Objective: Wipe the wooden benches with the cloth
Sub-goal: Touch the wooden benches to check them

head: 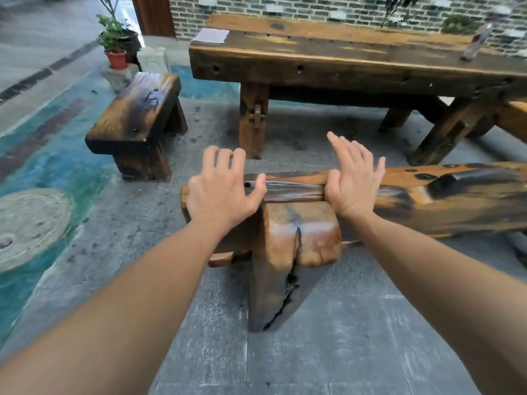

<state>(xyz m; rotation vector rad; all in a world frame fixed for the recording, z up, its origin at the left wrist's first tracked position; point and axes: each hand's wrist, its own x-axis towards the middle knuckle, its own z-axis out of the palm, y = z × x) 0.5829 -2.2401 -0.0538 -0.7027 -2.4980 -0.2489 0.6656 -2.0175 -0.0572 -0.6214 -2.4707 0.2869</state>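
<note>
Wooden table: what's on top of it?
On the wooden table: a folded white cloth at its left end and a blurred upright bottle near the right end. The top runs out of frame on the right, so anything further along is unseen.

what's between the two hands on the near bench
In the head view, only a bare stretch of the near bench's dark top edge lies between the left hand and right hand; no cloth.

Open floor [285, 129] separates the near bench [427, 192] from the table [342, 61].
</note>
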